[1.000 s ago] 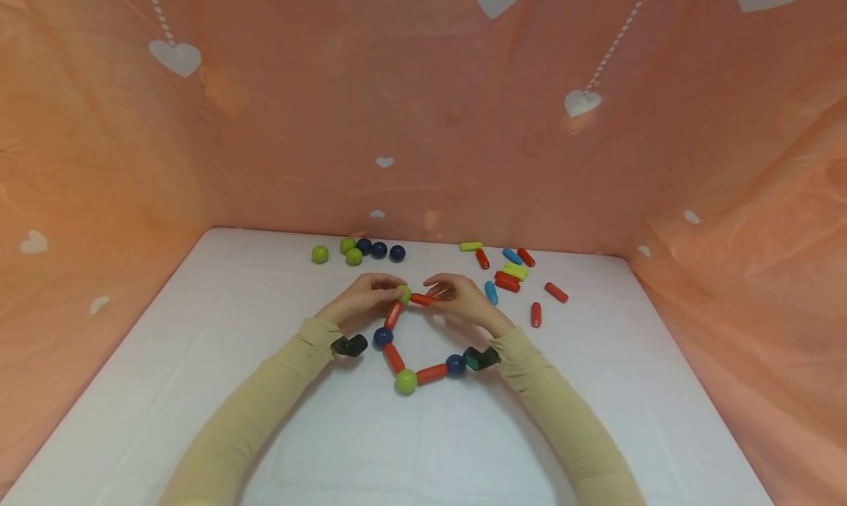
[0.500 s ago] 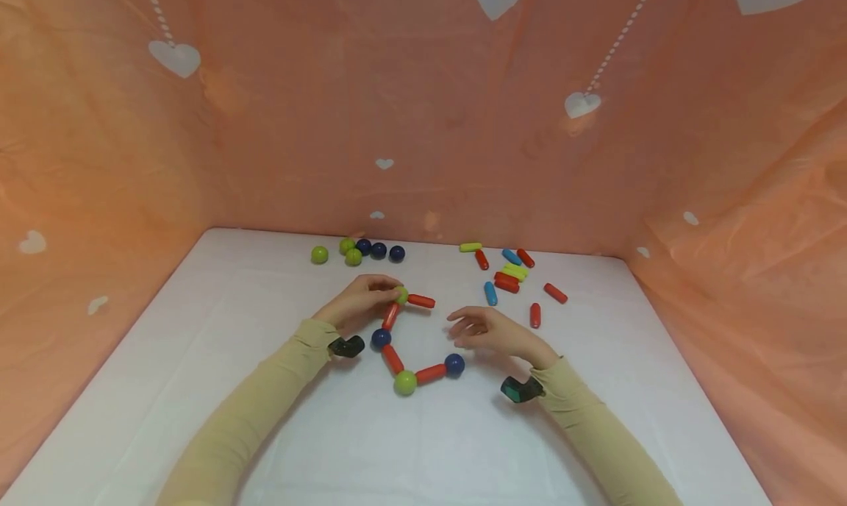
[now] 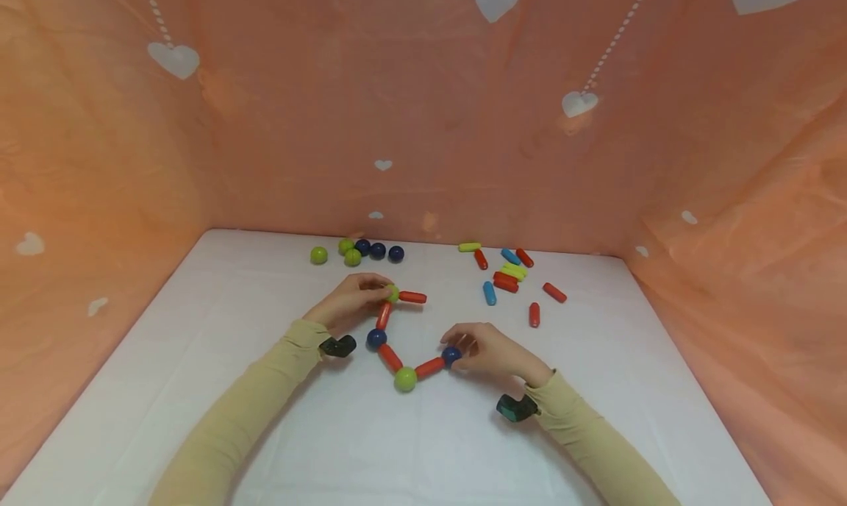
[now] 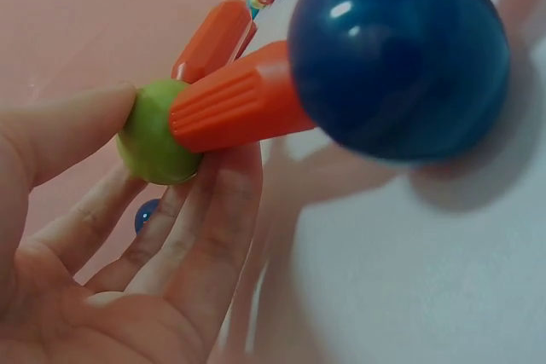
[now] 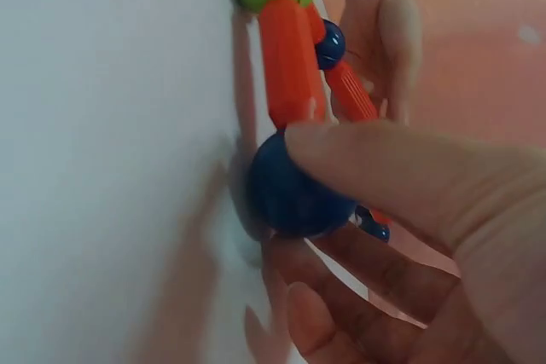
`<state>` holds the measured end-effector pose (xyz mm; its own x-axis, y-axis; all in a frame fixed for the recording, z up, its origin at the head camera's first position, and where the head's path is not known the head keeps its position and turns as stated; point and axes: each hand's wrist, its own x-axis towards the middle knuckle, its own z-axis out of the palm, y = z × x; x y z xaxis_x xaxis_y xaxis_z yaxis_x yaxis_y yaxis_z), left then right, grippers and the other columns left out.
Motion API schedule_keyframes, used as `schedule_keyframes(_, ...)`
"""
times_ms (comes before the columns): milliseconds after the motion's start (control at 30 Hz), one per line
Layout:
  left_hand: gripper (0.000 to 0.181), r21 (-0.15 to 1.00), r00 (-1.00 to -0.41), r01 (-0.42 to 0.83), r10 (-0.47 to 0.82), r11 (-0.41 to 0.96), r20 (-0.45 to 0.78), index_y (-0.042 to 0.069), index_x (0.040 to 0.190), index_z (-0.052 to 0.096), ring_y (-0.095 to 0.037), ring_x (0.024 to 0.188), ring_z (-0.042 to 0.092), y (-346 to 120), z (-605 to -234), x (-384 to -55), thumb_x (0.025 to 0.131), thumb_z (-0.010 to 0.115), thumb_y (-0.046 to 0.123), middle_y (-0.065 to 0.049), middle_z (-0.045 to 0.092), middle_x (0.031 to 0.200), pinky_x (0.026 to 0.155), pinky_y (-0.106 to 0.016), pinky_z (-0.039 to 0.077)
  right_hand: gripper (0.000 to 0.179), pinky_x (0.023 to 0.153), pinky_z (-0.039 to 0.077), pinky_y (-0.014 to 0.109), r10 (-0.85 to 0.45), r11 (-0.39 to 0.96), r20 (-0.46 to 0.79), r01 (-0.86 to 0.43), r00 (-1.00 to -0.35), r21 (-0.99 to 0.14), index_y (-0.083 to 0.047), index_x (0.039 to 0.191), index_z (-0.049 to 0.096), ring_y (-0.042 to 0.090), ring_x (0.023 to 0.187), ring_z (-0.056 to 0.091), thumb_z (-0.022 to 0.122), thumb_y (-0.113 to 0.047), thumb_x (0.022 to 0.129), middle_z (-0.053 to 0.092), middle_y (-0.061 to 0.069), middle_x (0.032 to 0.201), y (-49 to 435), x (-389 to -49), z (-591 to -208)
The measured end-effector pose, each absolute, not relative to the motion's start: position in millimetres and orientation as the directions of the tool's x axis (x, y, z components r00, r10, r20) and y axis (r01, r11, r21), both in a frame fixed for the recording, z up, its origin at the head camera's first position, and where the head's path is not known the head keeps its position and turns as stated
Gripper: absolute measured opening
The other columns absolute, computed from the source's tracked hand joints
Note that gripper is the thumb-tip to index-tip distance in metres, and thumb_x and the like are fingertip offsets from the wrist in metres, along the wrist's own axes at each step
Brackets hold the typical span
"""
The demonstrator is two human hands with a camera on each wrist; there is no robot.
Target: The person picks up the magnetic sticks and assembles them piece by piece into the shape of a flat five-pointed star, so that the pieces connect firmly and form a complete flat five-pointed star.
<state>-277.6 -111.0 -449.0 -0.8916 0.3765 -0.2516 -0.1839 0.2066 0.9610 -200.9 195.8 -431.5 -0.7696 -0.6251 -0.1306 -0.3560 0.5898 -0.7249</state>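
Your left hand (image 3: 348, 298) pinches a green ball (image 4: 156, 142). Your right hand (image 3: 495, 349) grips a dark blue ball (image 5: 294, 195).

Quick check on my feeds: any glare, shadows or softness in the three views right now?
Head: fairly even light, soft shadows on the white table beside the sleeves; left wrist: bright glints on the near blue ball, its shadow on the table below; right wrist: dim, somewhat soft, with blurry shadows on the table beside the gripped blue ball.
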Motion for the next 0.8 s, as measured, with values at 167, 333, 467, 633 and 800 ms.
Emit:
schedule_keyframes(167,0.035,0.962,-0.887,-0.239,0.375,0.131,-0.271,0.006,0.126,0.062,-0.023,0.114,0.063,-117,-448,-271,0.097,0.069,0.024,-0.011,0.062,0.130,0.108,-0.034,0.051,0.035,0.097,0.054,0.034,-0.602,0.597,-0.132,-0.334,-0.788,-0.730,-0.011,0.126,0.066,0.023,0.112,0.063,0.073,-0.008,0.092,0.069,0.007,0.123,201,-213,-432)
schedule_keyframes(333,0.030,0.958,-0.890,-0.269,0.354,0.101,-0.287,0.007,0.121,0.057,-0.020,0.108,0.069,-124,-449,-260,0.099,0.067,0.023,-0.012,0.062,0.126,0.109,-0.038,0.052,0.036,0.103,0.054,0.043,-0.518,0.612,-0.165,-0.230,-0.839,-0.756,-0.013,0.129,0.064,0.026,0.119,0.061,0.069,-0.006,0.095,0.067,0.006,0.129,207,-232,-434)
schedule_keyframes(467,0.024,0.957,-0.888,-0.282,0.360,0.067,-0.287,0.004,0.115,0.052,-0.018,0.102,0.071,-126,-453,-250,0.099,0.065,0.017,-0.013,0.059,0.120,0.102,-0.034,0.056,0.036,0.104,0.054,0.045,-0.443,0.622,-0.176,-0.160,-0.879,-0.766,-0.014,0.131,0.063,0.027,0.121,0.061,0.067,-0.008,0.097,0.067,0.006,0.130,209,-246,-435)
schedule_keyframes(633,0.025,0.967,-0.884,-0.228,0.393,0.113,-0.254,0.001,0.113,0.052,-0.016,0.096,0.069,-127,-458,-239,0.098,0.066,0.015,-0.013,0.066,0.108,0.094,-0.029,0.059,0.037,0.105,0.054,0.045,-0.410,0.601,-0.166,-0.129,-0.897,-0.789,-0.011,0.135,0.061,0.031,0.124,0.060,0.065,-0.009,0.098,0.064,0.010,0.135,210,-257,-437)
schedule_keyframes(800,0.039,0.955,-0.881,-0.208,0.384,0.210,-0.277,0.004,0.123,0.056,-0.017,0.101,0.067,-131,-458,-233,0.095,0.071,0.025,-0.008,0.072,0.108,0.099,-0.030,0.055,0.040,0.104,0.055,0.044,-0.413,0.582,-0.161,-0.124,-0.896,-0.804,-0.008,0.138,0.058,0.034,0.125,0.060,0.064,-0.013,0.099,0.061,0.016,0.138,212,-254,-438)
